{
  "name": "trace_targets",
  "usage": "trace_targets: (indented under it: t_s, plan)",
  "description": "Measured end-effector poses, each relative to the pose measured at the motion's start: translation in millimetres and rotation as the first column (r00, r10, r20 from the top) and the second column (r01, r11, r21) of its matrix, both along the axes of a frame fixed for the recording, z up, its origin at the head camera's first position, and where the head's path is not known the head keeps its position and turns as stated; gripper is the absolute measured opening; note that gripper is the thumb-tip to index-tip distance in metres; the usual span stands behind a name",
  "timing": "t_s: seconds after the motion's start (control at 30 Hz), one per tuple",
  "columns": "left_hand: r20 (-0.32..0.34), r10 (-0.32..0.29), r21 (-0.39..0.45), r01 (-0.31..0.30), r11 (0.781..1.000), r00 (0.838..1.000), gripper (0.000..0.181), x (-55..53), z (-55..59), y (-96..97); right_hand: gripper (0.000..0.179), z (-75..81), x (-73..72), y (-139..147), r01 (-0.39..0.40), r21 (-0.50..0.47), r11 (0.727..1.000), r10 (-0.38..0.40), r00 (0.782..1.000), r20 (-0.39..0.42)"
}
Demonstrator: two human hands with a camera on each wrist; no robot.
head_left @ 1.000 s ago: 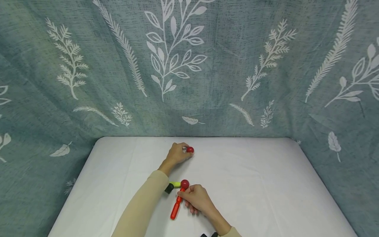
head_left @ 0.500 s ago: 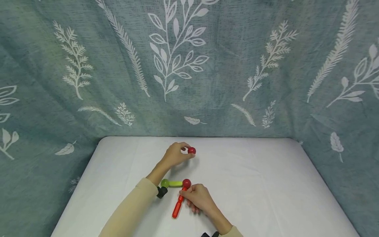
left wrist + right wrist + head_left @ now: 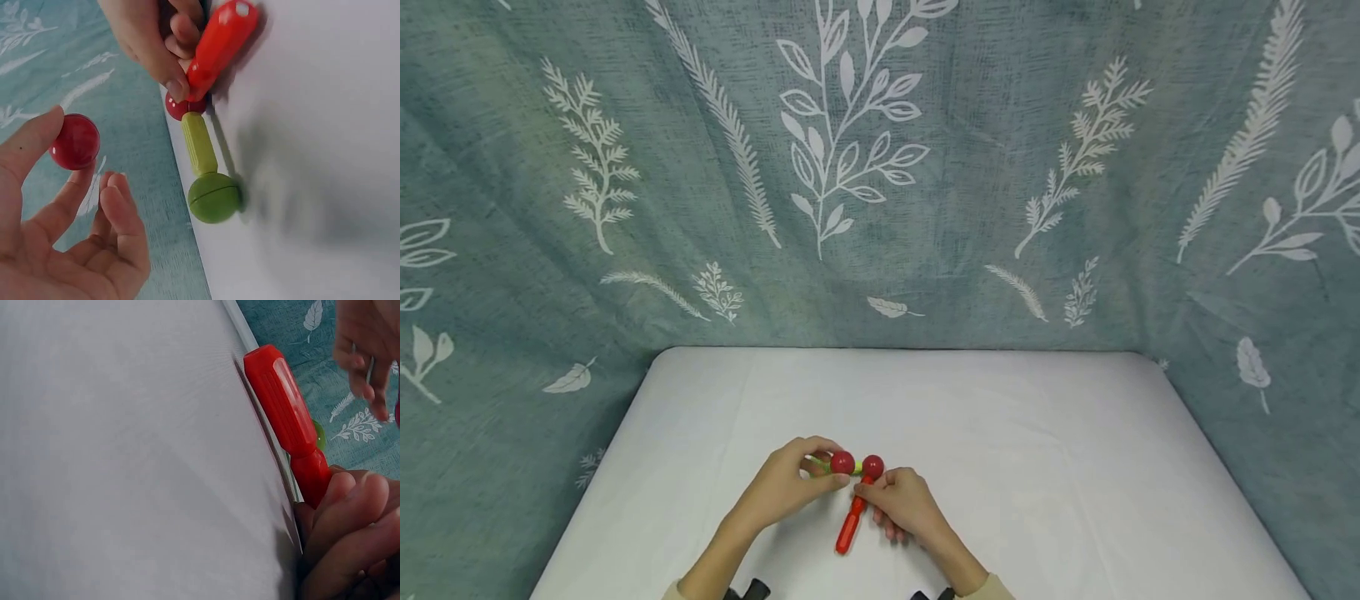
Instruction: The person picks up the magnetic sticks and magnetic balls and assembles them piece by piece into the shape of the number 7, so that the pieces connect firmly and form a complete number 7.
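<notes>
My left hand (image 3: pixel 786 483) pinches a glossy red ball (image 3: pixel 75 142) between thumb and index finger, above the table; its other fingers are loosely bent. Behind it, in the left wrist view, a yellow-green ribbed rod (image 3: pixel 200 144) lies on the table with a green ball (image 3: pixel 214 198) at one end and a second red ball (image 3: pixel 175 109) at the other. A red plastic rod (image 3: pixel 848 528) slants off that second ball toward the near edge. My right hand (image 3: pixel 906 502) pinches the red rod's narrow end beside the ball. In the head view the left hand mostly covers the green ball.
A white cloth-covered table (image 3: pixel 1037 467) lies under both hands. Behind it hangs a grey-green curtain (image 3: pixel 955 208) with white leaf prints. Black wrist straps (image 3: pixel 756 590) show at the near edge.
My left hand has come back from the far part of the table with the red ball, now over the yellow-green rod. The right hand and red rod have stayed in place.
</notes>
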State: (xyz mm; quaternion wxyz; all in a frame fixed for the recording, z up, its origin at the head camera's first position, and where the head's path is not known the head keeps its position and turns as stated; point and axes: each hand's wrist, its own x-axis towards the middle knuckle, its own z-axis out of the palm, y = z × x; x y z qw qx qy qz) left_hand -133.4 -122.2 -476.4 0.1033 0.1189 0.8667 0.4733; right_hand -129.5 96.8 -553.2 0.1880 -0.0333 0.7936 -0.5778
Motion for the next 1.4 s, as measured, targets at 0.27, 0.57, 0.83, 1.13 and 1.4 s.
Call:
trace_targets:
  t_s: [0.27, 0.57, 0.83, 1.13, 1.4]
  plan:
    - [0.073, 0.072, 0.003, -0.073, 0.997, 0.995, 0.039, 39.7, -10.2, -15.4, 0.035, 0.5, 1.3, -1.8, 0.015, 0.013, 1.0, -0.015, 1.0, 0.014]
    - [0.163, -0.083, -0.019, 0.087, 0.996, 0.983, 0.031, 53.5, -39.5, -23.1, 0.035, 1.8, -0.5, -1.1, 0.021, 0.009, 1.0, -0.021, 1.0, 0.008]
    - [0.215, -0.204, 0.001, 0.208, 0.978, 0.955, 0.028, 53.8, -47.3, -28.5, 0.036, 2.4, 0.3, -1.4, 0.015, -0.018, 1.0, -0.015, 1.0, 0.025]
    - [0.182, -0.272, -0.029, 0.282, 0.959, 0.945, 0.028, 51.6, -45.9, -25.6, 0.037, 1.2, -0.3, -0.8, 0.017, -0.022, 1.0, -0.016, 0.999, 0.04]
    - [0.171, -0.289, -0.058, 0.303, 0.951, 0.942, 0.03, 49.1, -48.5, -19.1, 0.037, 0.8, -0.8, -0.5, 0.018, -0.022, 1.0, -0.017, 0.999, 0.042]
